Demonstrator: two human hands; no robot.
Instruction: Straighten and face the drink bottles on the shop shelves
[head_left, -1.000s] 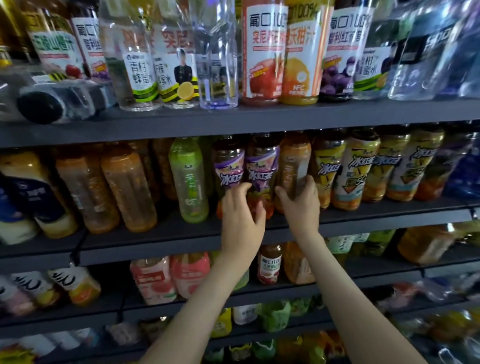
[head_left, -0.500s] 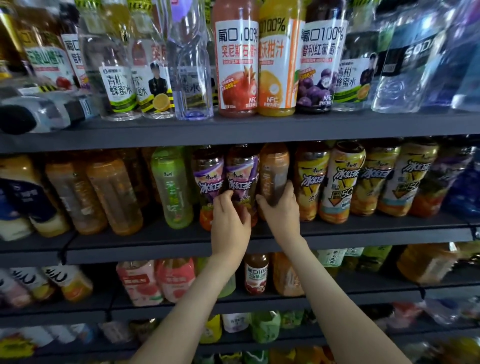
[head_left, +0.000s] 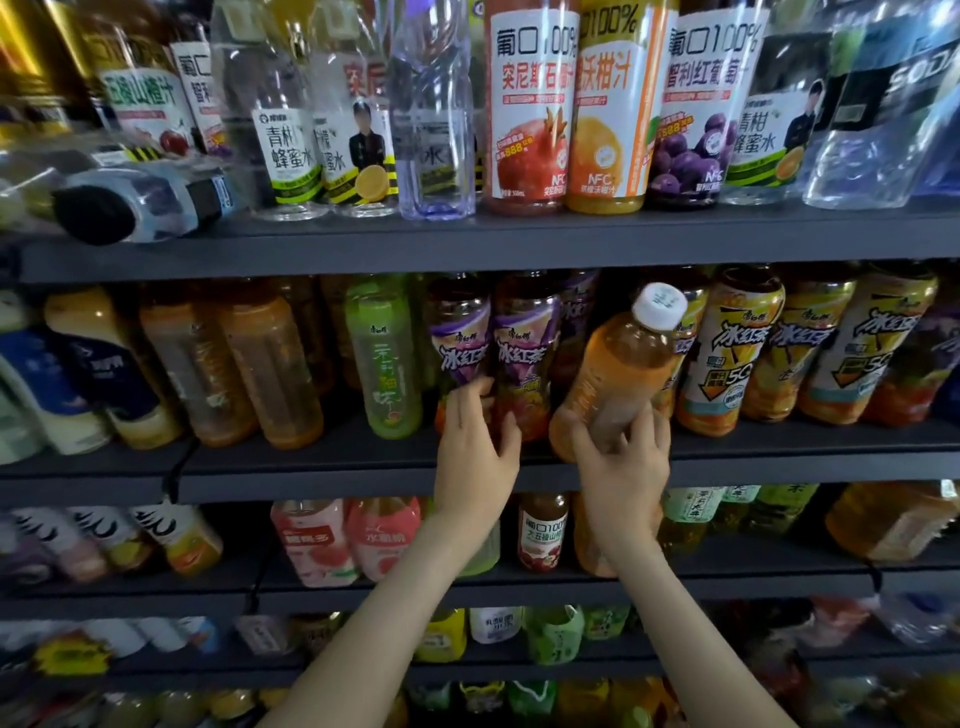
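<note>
On the head camera I see the right hand (head_left: 623, 462) curled round the base of the orange bottle (head_left: 618, 364), which is tilted at the middle shelf's (head_left: 311, 467) front edge, while the left hand (head_left: 475, 441), fingers spread, seems to rest on the purple-labelled bottle (head_left: 524, 358) beside it.

A yellow jagged-edged tag (head_left: 72, 659) is sitting low at the left, too blurred for its print to be read. Above it and to its right, a black cord (head_left: 175, 470) is hanging in a short curve. A second black cord (head_left: 253, 592) is hanging closer to the tag, and a third black cord (head_left: 877, 574) is curling far off to the tag's right. Well above the tag, a yellow-and-black striped strip (head_left: 139, 152) is lying level.
</note>
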